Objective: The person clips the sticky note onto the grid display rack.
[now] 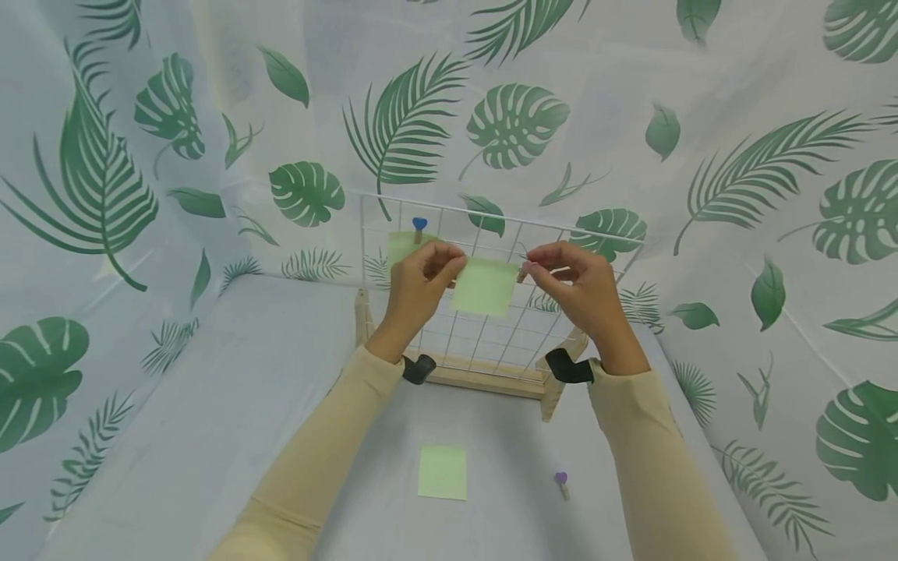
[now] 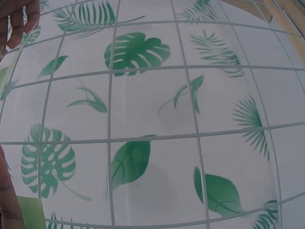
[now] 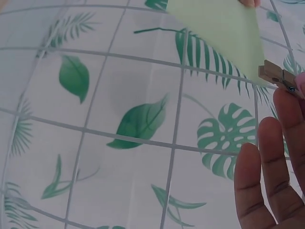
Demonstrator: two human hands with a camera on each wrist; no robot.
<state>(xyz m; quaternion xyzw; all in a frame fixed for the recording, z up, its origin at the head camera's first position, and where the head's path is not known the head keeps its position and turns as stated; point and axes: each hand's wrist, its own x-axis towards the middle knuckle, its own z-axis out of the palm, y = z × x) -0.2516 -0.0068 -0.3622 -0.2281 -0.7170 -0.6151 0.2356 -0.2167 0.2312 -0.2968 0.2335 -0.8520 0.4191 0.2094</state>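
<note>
In the head view my left hand [image 1: 422,282] pinches the top left corner of a pale green paper note [image 1: 486,288] against a white wire grid [image 1: 519,327]. My right hand [image 1: 578,284] is at the note's other upper corner. In the right wrist view its fingers hold a small wooden clothespin [image 3: 274,74] right by the note's edge; whether it bites the paper I cannot tell. Another green note [image 1: 401,245] hangs on the grid behind my left hand, under a clothespin with a blue heart [image 1: 419,224].
The grid stands on a wooden base [image 1: 484,379] with side feet. On the white table in front lie a green note [image 1: 443,473] and a clothespin with a purple heart [image 1: 562,483]. A leaf-patterned curtain [image 1: 596,70] hangs behind and at both sides.
</note>
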